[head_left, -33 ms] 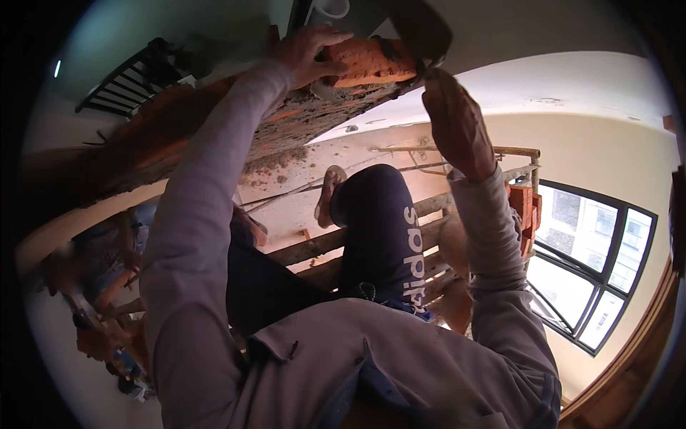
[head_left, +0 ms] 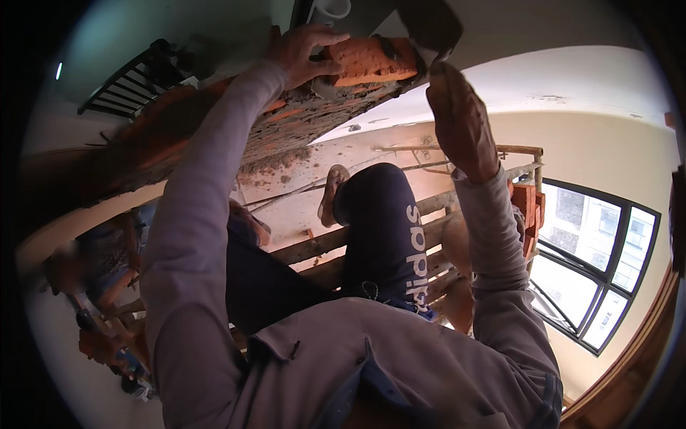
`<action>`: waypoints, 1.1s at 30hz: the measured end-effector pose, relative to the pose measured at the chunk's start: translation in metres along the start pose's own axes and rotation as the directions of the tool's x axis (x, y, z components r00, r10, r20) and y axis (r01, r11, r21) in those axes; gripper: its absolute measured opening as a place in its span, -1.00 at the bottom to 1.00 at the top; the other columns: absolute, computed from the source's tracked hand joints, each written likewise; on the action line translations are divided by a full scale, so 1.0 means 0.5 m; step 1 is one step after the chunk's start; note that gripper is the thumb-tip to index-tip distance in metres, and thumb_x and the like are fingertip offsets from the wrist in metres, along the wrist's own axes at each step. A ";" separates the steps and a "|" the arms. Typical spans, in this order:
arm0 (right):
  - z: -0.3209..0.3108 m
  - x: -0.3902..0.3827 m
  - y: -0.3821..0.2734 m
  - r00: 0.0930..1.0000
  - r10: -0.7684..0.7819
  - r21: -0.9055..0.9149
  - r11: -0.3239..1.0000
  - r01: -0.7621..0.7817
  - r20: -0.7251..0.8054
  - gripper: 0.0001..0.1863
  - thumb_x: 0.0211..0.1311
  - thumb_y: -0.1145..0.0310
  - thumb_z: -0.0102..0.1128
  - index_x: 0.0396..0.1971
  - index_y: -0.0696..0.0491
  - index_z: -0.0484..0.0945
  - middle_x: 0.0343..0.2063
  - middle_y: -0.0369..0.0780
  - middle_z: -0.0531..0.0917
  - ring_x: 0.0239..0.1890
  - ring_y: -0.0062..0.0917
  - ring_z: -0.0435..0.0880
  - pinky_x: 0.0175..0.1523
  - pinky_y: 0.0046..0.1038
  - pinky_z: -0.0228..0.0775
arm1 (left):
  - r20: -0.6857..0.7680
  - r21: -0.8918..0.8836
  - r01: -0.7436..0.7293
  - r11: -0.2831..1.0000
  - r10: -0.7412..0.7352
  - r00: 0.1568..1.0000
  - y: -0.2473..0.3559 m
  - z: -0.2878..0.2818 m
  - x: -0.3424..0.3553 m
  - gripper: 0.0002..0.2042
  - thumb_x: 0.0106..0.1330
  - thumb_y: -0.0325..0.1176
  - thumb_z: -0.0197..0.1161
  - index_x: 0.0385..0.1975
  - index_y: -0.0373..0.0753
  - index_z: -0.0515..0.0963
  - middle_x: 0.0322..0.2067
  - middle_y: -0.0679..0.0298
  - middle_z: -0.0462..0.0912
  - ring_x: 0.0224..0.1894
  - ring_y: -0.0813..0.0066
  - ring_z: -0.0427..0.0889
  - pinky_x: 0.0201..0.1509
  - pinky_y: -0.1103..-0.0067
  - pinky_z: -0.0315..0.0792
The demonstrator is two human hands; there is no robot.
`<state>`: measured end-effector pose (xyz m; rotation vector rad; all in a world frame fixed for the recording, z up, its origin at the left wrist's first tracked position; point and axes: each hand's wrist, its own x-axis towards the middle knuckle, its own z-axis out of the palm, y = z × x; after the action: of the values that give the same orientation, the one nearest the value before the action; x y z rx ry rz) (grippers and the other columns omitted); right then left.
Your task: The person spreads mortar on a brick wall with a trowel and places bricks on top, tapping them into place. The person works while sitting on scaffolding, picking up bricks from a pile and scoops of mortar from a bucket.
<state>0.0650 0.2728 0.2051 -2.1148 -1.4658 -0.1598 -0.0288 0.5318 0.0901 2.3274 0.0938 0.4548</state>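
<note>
An orange brick [head_left: 375,61] lies on grey mortar along the top of a brick wall [head_left: 286,127]. At its left end is my left hand [head_left: 300,56], with the thumb low on the near face and the fingers along the top, gripping that end. My right hand [head_left: 463,127] is wrapped round the handle of a trowel [head_left: 431,28]. The dark, broad blade stands up at the right end of the brick, close to it; whether they touch I cannot tell. Most of the handle is hidden by my fingers.
Below my legs run the wooden planks [head_left: 314,248] of a scaffold with a pole rail [head_left: 518,150]. Stacked bricks [head_left: 527,214] stand by my right forearm, near a black-framed window [head_left: 600,243]. A dark slatted railing [head_left: 118,89] is at far left; a person [head_left: 107,250] is lower left.
The trowel and my right hand have shifted slightly to the right, away from the end of the brick. My left hand stays at the brick.
</note>
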 end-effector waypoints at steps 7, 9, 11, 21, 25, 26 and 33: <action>0.061 -0.020 0.012 0.994 0.076 0.060 0.995 -0.081 0.073 -0.63 0.27 0.41 0.01 0.06 0.11 0.27 -0.31 0.13 0.56 -0.39 0.05 0.60 -0.33 -0.02 0.45 | 0.036 0.113 0.124 0.986 -0.128 0.991 0.033 0.011 0.000 -0.35 -0.04 0.07 0.43 0.06 -0.14 0.55 0.13 0.25 0.51 0.16 0.27 0.49 0.27 0.44 0.36; 0.089 -0.022 0.023 0.987 0.055 0.002 0.998 -0.056 0.152 -0.62 0.23 0.44 0.03 0.05 0.08 0.28 -0.35 0.09 0.56 -0.44 0.04 0.59 -0.38 -0.05 0.44 | 0.047 0.163 0.104 0.981 -0.113 0.993 0.032 0.012 -0.005 -0.35 -0.03 0.08 0.41 0.07 -0.13 0.55 0.13 0.26 0.51 0.16 0.25 0.48 0.26 0.43 0.35; 0.073 -0.013 -0.001 0.993 0.049 0.006 0.999 -0.050 0.109 -0.63 0.23 0.45 0.03 0.03 0.09 0.28 -0.36 0.09 0.56 -0.44 0.04 0.59 -0.39 -0.06 0.44 | 0.046 0.214 0.096 0.972 -0.108 0.993 0.021 0.005 -0.005 -0.34 -0.03 0.09 0.40 0.08 -0.13 0.54 0.13 0.27 0.51 0.16 0.23 0.48 0.26 0.43 0.35; 0.075 -0.004 0.007 0.998 -0.056 0.068 0.996 0.057 -0.005 -0.70 0.22 0.52 0.00 -0.05 0.14 0.26 -0.53 0.02 0.58 -0.49 0.00 0.59 -0.44 -0.08 0.41 | -0.027 0.261 0.019 0.965 -0.013 1.000 0.032 0.018 -0.014 -0.38 0.01 0.03 0.38 0.06 -0.19 0.54 0.10 0.24 0.53 0.12 0.25 0.51 0.20 0.44 0.41; 0.065 -0.020 0.029 0.985 -0.050 0.103 0.994 0.033 0.167 -0.74 0.20 0.50 0.09 -0.11 0.18 0.38 -0.36 0.02 0.60 -0.37 -0.05 0.61 -0.30 -0.21 0.51 | -0.049 0.277 -0.004 0.961 0.019 0.999 0.027 0.030 -0.017 -0.41 0.06 -0.01 0.36 0.08 -0.18 0.53 0.12 0.24 0.52 0.14 0.26 0.49 0.21 0.44 0.39; 0.054 -0.020 0.085 0.911 -0.378 -0.007 0.923 0.384 0.168 -0.78 0.21 0.49 0.10 -0.15 0.21 0.44 -0.29 0.01 0.60 -0.28 -0.10 0.62 -0.21 -0.26 0.55 | -0.051 0.268 -0.006 0.963 0.021 0.999 0.026 0.035 -0.015 -0.41 0.06 -0.01 0.36 0.08 -0.18 0.53 0.12 0.24 0.52 0.14 0.26 0.49 0.21 0.44 0.39; -0.238 -0.031 -0.016 0.798 0.240 -0.514 0.852 0.100 0.552 -0.69 0.12 0.42 0.21 -0.09 -0.03 0.53 -0.38 -0.24 0.62 -0.41 -0.38 0.65 -0.29 -0.36 0.50 | 0.076 0.320 -0.095 0.943 0.074 0.994 -0.029 0.007 -0.015 -0.59 0.33 -0.13 0.15 0.15 -0.08 0.48 0.17 0.25 0.46 0.21 0.26 0.41 0.29 0.46 0.30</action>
<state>0.0766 0.2020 0.3017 -2.8508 -1.8447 0.1982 -0.0335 0.5384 0.0758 2.6759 0.0400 0.4342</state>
